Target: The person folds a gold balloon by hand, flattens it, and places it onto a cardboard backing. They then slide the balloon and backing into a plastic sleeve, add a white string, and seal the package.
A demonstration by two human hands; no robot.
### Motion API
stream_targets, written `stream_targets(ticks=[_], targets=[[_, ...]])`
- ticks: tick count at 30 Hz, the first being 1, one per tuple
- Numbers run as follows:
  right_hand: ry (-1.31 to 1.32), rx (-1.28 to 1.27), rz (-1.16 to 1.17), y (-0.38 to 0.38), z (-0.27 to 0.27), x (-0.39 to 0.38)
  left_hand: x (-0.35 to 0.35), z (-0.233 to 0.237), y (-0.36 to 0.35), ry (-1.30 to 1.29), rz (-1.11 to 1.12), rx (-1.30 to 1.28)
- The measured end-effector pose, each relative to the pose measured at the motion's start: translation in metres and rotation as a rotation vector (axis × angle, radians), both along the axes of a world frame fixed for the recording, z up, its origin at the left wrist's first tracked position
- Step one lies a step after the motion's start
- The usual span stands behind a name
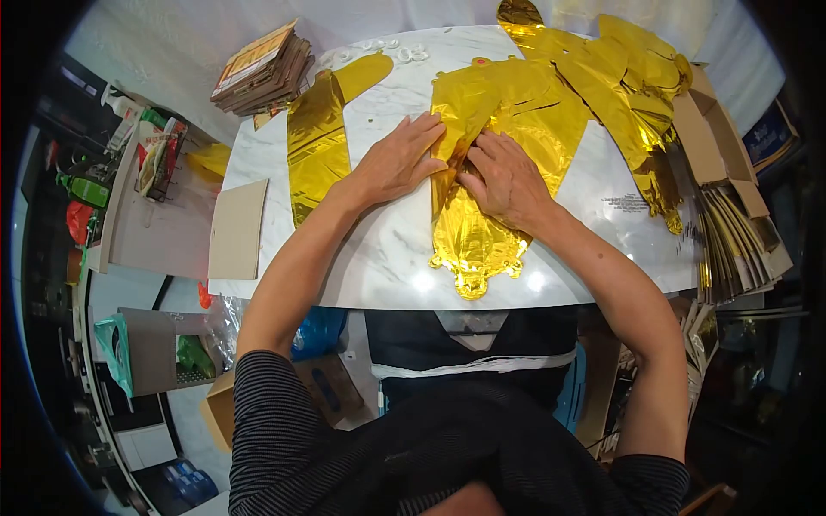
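Pale draped curtain (163, 60), white marbled table (387, 249), cluttered grey shelving (163, 228), glossy highlights

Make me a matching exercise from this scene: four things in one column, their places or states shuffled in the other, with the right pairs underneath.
Things
1. White rings
2. Beige board
3. Blue bag
4. Middle foil

Places and states
A. Lower than the tabletop, past its near edge
B. Gold, with the left hand and right hand on it
C. Near the tabletop's far edge
D. At the tabletop's left end

Right pairs: 1-C, 2-D, 3-A, 4-B
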State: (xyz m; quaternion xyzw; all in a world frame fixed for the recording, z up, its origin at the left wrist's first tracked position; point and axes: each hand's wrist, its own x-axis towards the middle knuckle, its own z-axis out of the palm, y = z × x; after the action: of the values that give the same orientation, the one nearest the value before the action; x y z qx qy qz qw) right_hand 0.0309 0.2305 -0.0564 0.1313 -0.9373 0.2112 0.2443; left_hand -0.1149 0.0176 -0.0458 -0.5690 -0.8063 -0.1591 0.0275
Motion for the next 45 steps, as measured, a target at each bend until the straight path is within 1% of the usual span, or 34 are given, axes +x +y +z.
stream_targets(ticks=[4,6,9,16,18,19,21,22,23,25,26,27,29,30,31,33,34,36,37,39,40,43,45], targets=[[0.017,0.002,0.011,0.000,-0.001,-0.001,-0.002,0.000,0.001,0.017,-0.017,-0.014],[0.021,0.003,0.017,0.000,0.000,-0.001,-0.004,-0.003,0.002,0.062,-0.062,0.006],[-0.011,-0.013,0.034,0.000,0.004,-0.001,-0.004,-0.005,0.002,0.123,-0.065,-0.015],[-0.037,0.028,0.029,0.002,0.005,-0.002,-0.007,-0.003,0.001,0.111,-0.054,-0.077],[-0.021,-0.038,0.062,0.007,0.004,-0.004,-0.008,-0.004,0.002,0.122,-0.052,-0.092],[-0.022,-0.029,0.066,0.012,0.006,-0.006,-0.009,-0.004,0.002,0.120,-0.048,-0.082],[-0.319,-0.299,0.106,0.016,0.023,-0.010,-0.009,-0.002,0.002,0.071,-0.046,-0.109],[-0.412,-0.411,0.034,0.019,0.032,-0.006,-0.008,-0.001,0.002,0.067,-0.041,-0.099],[-0.417,-0.400,0.036,0.022,0.038,-0.006,-0.008,-0.002,0.002,0.071,-0.042,-0.102],[-0.196,-0.295,-0.131,0.036,0.043,-0.011,-0.008,-0.004,0.001,0.068,-0.036,-0.099],[-0.100,-0.250,-0.154,0.037,0.050,-0.017,-0.009,-0.005,0.001,0.079,-0.045,-0.099],[-0.105,-0.246,-0.153,0.037,0.054,-0.020,-0.009,-0.006,0.001,0.091,-0.056,-0.101],[-0.059,-0.156,-0.161,0.037,0.067,-0.026,-0.009,-0.007,0.000,0.099,-0.058,-0.097],[-0.011,-0.058,-0.110,0.043,0.062,-0.036,-0.009,-0.009,0.001,0.109,-0.061,-0.096],[-0.017,-0.055,-0.114,0.048,0.056,-0.044,-0.010,-0.010,0.001,0.103,-0.065,-0.093],[0.072,0.089,0.006,0.052,0.046,-0.056,-0.011,-0.014,0.001,0.125,-0.058,-0.085],[0.056,0.088,0.004,0.054,0.042,-0.060,-0.011,-0.016,0.001,0.110,-0.061,-0.085],[0.016,0.199,0.005,0.051,0.037,-0.064,-0.012,-0.018,0.001,0.124,-0.046,-0.095],[0.003,0.197,0.004,0.048,0.032,-0.061,-0.012,-0.019,0.002,0.112,-0.049,-0.096],[-0.050,0.243,0.066,0.038,0.025,-0.054,-0.011,-0.020,0.001,0.146,-0.043,-0.066],[-0.056,0.240,0.068,0.033,0.022,-0.049,-0.011,-0.020,0.002,0.138,-0.025,-0.100],[-0.135,0.262,0.090,0.013,0.019,-0.023,-0.011,-0.023,0.002,0.135,-0.017,-0.079],[-0.174,0.265,0.065,0.003,0.023,-0.007,-0.012,-0.025,0.002,0.136,-0.016,-0.085]])
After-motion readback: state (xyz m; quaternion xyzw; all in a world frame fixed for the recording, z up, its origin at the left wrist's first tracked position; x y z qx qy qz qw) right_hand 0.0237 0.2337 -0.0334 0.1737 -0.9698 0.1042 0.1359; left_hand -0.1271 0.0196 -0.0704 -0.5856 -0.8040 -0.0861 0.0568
